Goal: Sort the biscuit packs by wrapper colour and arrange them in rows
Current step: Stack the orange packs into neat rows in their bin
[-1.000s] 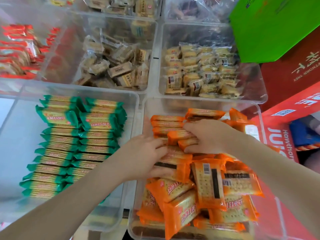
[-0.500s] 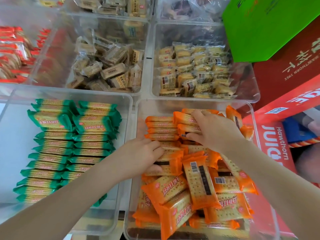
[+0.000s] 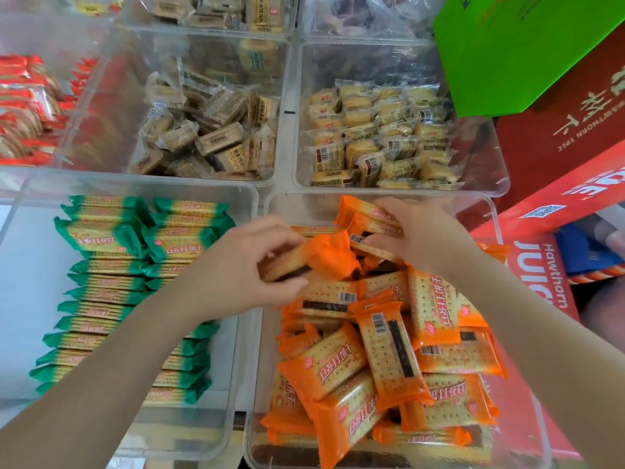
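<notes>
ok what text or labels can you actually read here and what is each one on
"HAWTHORN TREE": dark red carton, upside down.
"Hawthorn" and "JUIC", cut off at the frame edge: bright red juice box.
Orange biscuit packs: Chinese characters and barcodes, too blurred to read.
Green biscuit packs: Chinese characters, not readable.
Tan packs in the far bins: print too small.

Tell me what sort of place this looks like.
Probably a shop's snack display or stockroom: clear plastic bins hold individually wrapped biscuits sorted by kind, green-wrapped biscuit packs stand in rows, and red printed juice cartons are stacked alongside.
</notes>
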The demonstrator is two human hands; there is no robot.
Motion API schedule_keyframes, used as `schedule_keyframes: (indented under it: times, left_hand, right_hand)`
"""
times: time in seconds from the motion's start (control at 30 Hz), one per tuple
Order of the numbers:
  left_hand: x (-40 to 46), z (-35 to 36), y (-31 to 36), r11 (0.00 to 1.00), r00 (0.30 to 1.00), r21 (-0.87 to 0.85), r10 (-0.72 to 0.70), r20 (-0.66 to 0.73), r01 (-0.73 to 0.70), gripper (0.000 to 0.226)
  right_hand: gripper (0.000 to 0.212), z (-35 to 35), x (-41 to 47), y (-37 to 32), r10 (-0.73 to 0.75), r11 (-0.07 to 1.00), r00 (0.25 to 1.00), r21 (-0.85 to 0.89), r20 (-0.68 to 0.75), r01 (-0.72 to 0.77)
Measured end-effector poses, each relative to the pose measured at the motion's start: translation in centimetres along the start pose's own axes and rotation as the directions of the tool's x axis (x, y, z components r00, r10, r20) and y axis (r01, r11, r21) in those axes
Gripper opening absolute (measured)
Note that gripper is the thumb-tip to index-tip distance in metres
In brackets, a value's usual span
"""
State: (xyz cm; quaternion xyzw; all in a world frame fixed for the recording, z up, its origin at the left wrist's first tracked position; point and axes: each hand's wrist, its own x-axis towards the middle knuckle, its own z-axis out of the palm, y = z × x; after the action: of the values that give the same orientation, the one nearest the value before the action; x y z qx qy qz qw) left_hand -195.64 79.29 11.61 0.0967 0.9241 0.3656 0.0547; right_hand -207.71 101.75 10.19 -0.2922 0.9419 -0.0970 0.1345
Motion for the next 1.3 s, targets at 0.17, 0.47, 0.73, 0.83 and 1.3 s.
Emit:
schedule_keyframes:
  times: [0.17, 0.47, 0.73, 0.83, 1.3]
  left_hand:
    - [3.8, 0.2, 0.5, 0.935, 0.999, 0.355, 0.013, -0.041, 0.002, 0.046]
    - [7.5, 3.4, -2.1, 0.651, 0.991, 0.755, -0.028, 0.131, -0.081, 0.044]
    - [6.6, 3.4, -2.3, 0.629, 0.997, 0.778, 0.068, -0.042, -0.01, 0.033]
    - [7.0, 2.9, -2.1, 0.695, 1.0, 0.719, 0.018, -0.014, -0.002, 0.024]
    - [6.3, 0.8, -3.9, 0.774, 0.976, 0.605, 0.075, 0.204, -0.186, 0.067]
  right_hand:
    - [0.055, -0.1, 0.1, 0.6, 0.13, 0.952, 0.99, 0.286, -0.056, -0.109]
    - [0.045, -0.7, -1.5, 1.2, 0.131, 0.945, 0.943, 0.325, -0.307, -0.026]
    - [0.049, 0.7, -1.0, -0.4, -0.345, 0.936, 0.9, -0.036, -0.267, 0.349]
    - [0.052, 1.2, -0.4, -1.6, -0.412, 0.904, 0.878, -0.226, -0.241, 0.363]
    - [0.043, 2.7, 0.1, -3.3, -0.229, 0.939, 0.972, -0.251, 0.056, 0.236]
